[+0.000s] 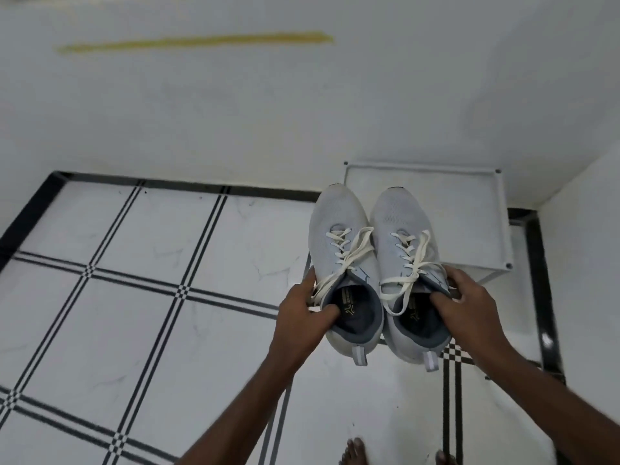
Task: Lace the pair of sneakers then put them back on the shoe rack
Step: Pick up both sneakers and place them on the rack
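Note:
Two light grey sneakers with cream laces are held side by side in the air, toes pointing away from me. My left hand [307,310] grips the left sneaker [342,229] at its collar, thumb inside the opening. My right hand [469,305] grips the right sneaker [402,223] the same way. Both are laced, with loose lace ends hanging over the openings. The white shoe rack [469,209] stands in the corner just beyond and below the toes; only its top panel shows.
White floor tiles with black line patterns [151,297] spread to the left and below. White walls close off the far side and the right, with a yellow streak [194,41] on the far wall. My bare toes [352,453] show at the bottom edge.

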`<state>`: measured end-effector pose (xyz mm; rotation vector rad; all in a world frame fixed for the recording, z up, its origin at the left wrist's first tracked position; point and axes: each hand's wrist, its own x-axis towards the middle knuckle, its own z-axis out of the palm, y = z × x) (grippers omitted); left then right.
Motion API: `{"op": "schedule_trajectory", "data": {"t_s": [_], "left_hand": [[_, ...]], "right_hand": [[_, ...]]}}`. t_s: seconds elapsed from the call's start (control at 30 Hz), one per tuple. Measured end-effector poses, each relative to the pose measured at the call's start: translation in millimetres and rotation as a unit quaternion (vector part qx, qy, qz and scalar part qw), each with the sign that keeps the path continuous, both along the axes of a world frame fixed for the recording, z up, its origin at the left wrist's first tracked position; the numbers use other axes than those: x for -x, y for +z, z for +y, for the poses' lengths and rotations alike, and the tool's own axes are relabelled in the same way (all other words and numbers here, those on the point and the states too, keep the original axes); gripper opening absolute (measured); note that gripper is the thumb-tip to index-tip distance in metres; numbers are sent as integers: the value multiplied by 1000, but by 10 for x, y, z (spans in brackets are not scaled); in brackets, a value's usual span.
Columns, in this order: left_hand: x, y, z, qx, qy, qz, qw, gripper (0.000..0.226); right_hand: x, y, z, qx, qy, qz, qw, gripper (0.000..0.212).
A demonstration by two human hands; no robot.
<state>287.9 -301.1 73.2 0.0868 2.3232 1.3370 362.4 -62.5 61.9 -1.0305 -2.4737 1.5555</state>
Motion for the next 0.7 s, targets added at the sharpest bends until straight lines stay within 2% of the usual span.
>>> {"op": "schedule_trajectory", "data": {"t_s": [0.17, 0.3, 0.43, 0.7], "left_hand": [[454, 599, 419, -16, -35, 34, 999, 44], [830, 692, 854, -10, -44, 45, 998, 38], [1248, 528, 1413, -7, -55, 57, 997, 20], [2132, -370, 2331, 29, -63, 42, 997, 30]], "right_hand": [[247, 498, 311, -12, -61, 20, 998, 38], [561, 576, 658, -26, -100, 27, 994, 39], [959, 400, 1116, -33, -126, 10, 991, 37], [1797, -447, 1922, -27, -110, -48, 992, 33]]}}
